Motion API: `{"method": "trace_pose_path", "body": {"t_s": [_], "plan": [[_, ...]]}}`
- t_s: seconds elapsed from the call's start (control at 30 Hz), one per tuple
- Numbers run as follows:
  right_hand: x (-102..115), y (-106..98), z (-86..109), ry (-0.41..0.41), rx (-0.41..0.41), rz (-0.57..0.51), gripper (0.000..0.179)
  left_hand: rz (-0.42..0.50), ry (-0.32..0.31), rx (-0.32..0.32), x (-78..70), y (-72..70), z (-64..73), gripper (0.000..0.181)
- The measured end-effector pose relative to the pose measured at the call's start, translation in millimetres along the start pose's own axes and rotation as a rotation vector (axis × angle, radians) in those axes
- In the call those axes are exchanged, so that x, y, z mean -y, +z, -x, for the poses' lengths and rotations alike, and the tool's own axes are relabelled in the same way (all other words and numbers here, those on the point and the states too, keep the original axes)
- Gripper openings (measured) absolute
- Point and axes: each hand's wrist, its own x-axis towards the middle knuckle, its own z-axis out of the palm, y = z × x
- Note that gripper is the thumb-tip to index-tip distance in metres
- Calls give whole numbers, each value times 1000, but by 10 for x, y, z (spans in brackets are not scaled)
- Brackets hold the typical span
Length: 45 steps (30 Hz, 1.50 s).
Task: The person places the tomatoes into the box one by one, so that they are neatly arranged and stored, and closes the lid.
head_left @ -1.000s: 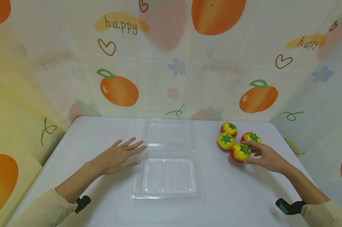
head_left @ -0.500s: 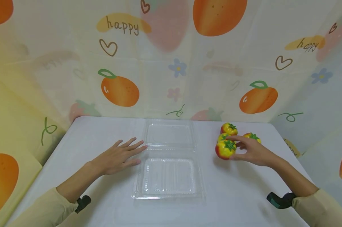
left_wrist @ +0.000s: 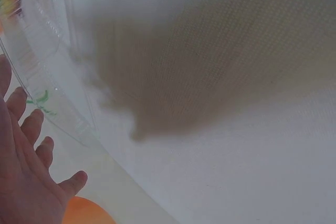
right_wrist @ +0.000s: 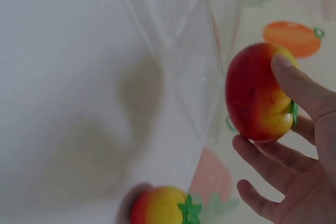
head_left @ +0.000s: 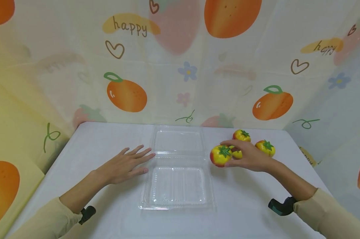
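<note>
Head view, clock centred on open clear container (head_left: 177, 184): right hand (head_left: 248, 156) at 3 o'clock, fingers (right_wrist: 263, 165) holding a red-yellow fruit (head_left: 220, 156), also at 3, raised above the worktop (head_left: 242, 205). Left hand (head_left: 124, 168) at 9 o'clock, fingers spread wide beside container edge; contact unclear. Three similar fruits (head_left: 265, 148) between 2 and 3 o'clock.

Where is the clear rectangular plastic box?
In the head view, the open clear rectangular plastic box lies on the white tabletop between the left hand and the right hand.
</note>
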Motion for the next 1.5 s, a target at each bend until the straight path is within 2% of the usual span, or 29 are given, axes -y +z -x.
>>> {"method": "trace_pose_path", "body": {"t_s": [0.27,0.67,0.87,1.17,1.5], "plan": [[219,208,-188,-72,12,36,68,3,2,-10,-4,-14,-7,60],[441,395,-437,-86,75,96,71,9,18,-23,6,7,-8,61],[582,521,-530,-103,100,94,68,14,7,-16,5,10,-3,62],[743,758,-682,-142,152,147,63,33,-19,11,-5,22,-11,61],[978,962,-847,-106,170,218,65,24,-15,7,-4,2,-21,61]]}}
